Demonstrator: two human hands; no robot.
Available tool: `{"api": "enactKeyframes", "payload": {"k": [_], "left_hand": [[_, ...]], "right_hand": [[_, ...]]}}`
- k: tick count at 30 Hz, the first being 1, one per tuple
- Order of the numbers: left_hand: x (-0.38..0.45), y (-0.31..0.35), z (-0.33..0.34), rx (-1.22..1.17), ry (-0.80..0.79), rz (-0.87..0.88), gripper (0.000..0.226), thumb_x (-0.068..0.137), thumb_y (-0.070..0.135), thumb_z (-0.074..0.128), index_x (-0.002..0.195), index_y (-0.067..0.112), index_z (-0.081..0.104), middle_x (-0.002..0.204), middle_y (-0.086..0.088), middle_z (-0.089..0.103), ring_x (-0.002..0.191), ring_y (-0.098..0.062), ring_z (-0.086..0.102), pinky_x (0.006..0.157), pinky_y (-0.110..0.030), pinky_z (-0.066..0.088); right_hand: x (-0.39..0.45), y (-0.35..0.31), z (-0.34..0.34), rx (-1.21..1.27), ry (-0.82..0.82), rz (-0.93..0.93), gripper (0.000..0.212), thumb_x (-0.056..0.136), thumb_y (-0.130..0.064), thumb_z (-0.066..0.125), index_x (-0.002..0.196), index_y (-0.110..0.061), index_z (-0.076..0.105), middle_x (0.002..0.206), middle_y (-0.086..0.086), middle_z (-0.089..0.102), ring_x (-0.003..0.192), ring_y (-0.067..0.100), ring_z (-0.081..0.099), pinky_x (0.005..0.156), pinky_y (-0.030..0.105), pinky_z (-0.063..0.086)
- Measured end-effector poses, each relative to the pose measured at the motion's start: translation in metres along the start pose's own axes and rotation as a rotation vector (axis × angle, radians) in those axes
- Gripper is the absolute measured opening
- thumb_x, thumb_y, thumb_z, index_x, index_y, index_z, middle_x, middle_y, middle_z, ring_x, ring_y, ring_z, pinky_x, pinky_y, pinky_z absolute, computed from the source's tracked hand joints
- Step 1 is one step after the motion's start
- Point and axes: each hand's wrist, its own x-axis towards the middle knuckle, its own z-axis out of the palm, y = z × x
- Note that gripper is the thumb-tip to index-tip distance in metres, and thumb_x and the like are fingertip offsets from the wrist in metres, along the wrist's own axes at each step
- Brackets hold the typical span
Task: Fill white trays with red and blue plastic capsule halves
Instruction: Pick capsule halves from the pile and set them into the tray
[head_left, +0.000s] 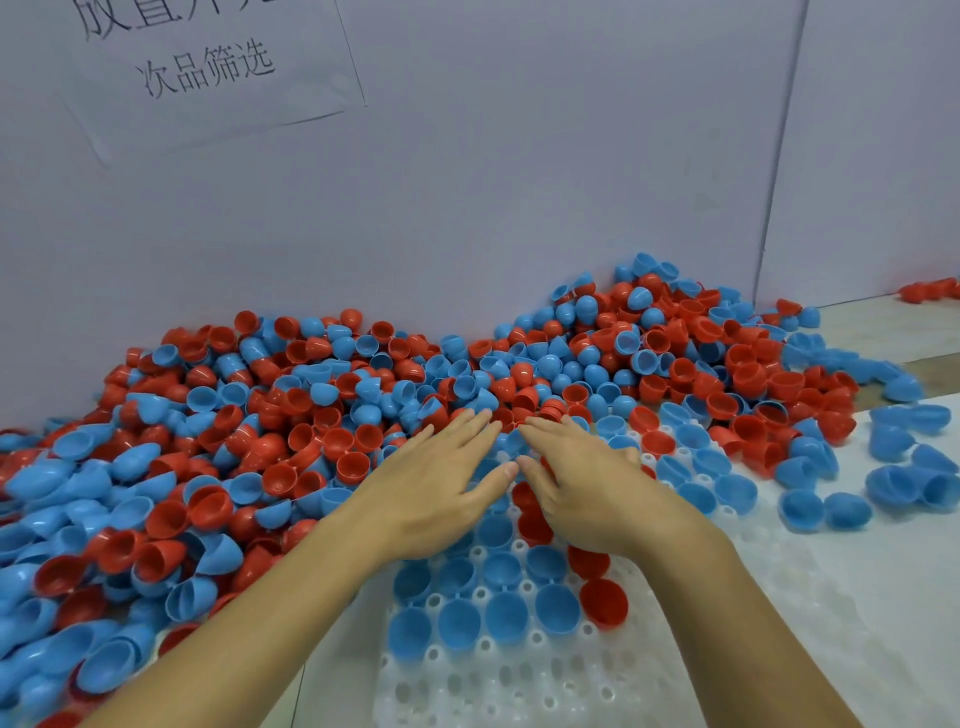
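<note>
Many capsule halves (311, 415) crowding tray (519, 686)

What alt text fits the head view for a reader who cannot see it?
Both hands, left and right, lie flat with fingers extended over a white tray partly filled with blue and red halves. A big pile of loose halves lies against the wall behind.

White pocketed tray (519, 686) lying flat, near rows bare, middle rows seated with blue capsule halves (506, 613) and red capsule halves (602, 603), open sides up; mixed heap (311, 415) behind.
</note>
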Motion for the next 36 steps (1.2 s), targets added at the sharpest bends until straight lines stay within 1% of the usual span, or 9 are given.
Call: {"api": "enactKeyframes", "payload": {"k": [3,8,11,15,18,23,27,32,36], "left_hand": [[-0.005,-0.002,0.003,-0.017,-0.071,-0.020,0.072,0.100,0.065,0.017,0.161,0.029,0.006,0.167,0.017,-0.002,0.149,0.008,-0.008,0.121,-0.025,-0.005],[-0.006,0.001,0.003,-0.051,-0.068,-0.020,0.069,0.101,0.063,0.013,0.161,0.031,0.004,0.167,0.019,-0.004,0.148,0.008,-0.013,0.123,-0.028,-0.006],[-0.006,-0.006,-0.004,-0.019,0.093,-0.037,0.070,0.099,0.068,0.013,0.160,0.034,0.010,0.168,0.015,0.000,0.148,0.005,-0.011,0.123,-0.031,-0.003],[0.008,-0.046,-0.035,0.267,0.430,-0.469,0.066,0.095,0.062,0.038,0.155,0.034,0.029,0.166,-0.008,0.018,0.154,-0.034,0.008,0.119,-0.059,0.020],[0.021,-0.085,-0.062,0.127,0.332,-0.737,0.076,0.087,0.072,0.052,0.153,0.043,0.025,0.165,-0.015,0.010,0.149,-0.049,0.007,0.110,-0.072,0.025],[0.051,-0.115,-0.071,-0.026,0.006,-0.775,0.100,0.078,0.078,0.062,0.157,0.032,0.022,0.163,-0.022,0.011,0.146,-0.046,0.024,0.118,-0.059,0.026],[0.066,-0.113,-0.062,-0.133,0.098,-0.819,0.101,0.074,0.073,0.071,0.155,0.034,0.024,0.162,-0.023,0.011,0.147,-0.050,0.016,0.118,-0.064,0.020],[0.046,-0.113,-0.031,-0.003,0.384,-0.712,0.064,0.078,0.061,0.070,0.135,0.040,0.048,0.149,-0.008,0.030,0.137,-0.044,0.024,0.100,-0.060,0.044],[0.042,-0.126,-0.047,-0.023,0.128,-0.715,0.080,0.079,0.048,0.076,0.147,0.044,0.034,0.155,-0.018,0.020,0.138,-0.051,0.023,0.116,-0.055,0.026]], "right_hand": [[0.004,-0.003,0.005,-0.056,-0.057,-0.001,0.045,0.108,-0.037,0.028,0.151,-0.027,0.031,0.166,-0.014,0.010,0.154,0.016,-0.002,0.115,0.062,0.010],[0.004,0.000,0.005,-0.085,-0.017,0.009,0.040,0.107,-0.035,0.030,0.146,-0.025,0.038,0.164,-0.014,0.017,0.154,0.016,0.000,0.114,0.060,0.014],[0.004,0.000,0.004,-0.017,0.048,-0.012,0.041,0.108,-0.032,0.032,0.147,-0.022,0.038,0.161,-0.013,0.024,0.154,0.015,0.004,0.116,0.057,0.013],[0.004,0.001,0.001,0.076,0.155,-0.049,0.036,0.106,-0.025,0.036,0.138,-0.015,0.050,0.149,-0.004,0.044,0.142,0.020,0.034,0.115,0.053,0.029],[0.004,0.001,0.000,0.110,0.219,-0.055,0.030,0.105,-0.023,0.039,0.128,-0.014,0.057,0.136,-0.002,0.053,0.129,0.018,0.046,0.111,0.050,0.036],[0.004,0.002,0.000,0.113,0.259,-0.060,0.033,0.105,-0.029,0.042,0.135,-0.024,0.053,0.130,-0.003,0.055,0.125,0.018,0.048,0.108,0.046,0.039],[0.005,0.005,-0.001,0.121,0.287,-0.083,0.037,0.104,-0.031,0.044,0.141,-0.026,0.049,0.131,-0.003,0.054,0.122,0.013,0.048,0.093,0.024,0.037],[0.004,0.006,-0.001,0.124,0.282,-0.098,0.042,0.104,-0.033,0.044,0.146,-0.028,0.044,0.140,-0.006,0.050,0.130,0.011,0.043,0.100,0.024,0.034],[0.004,0.006,-0.002,0.132,0.279,-0.107,0.041,0.104,-0.033,0.044,0.146,-0.029,0.044,0.140,-0.006,0.050,0.132,0.011,0.042,0.100,0.022,0.032]]}}
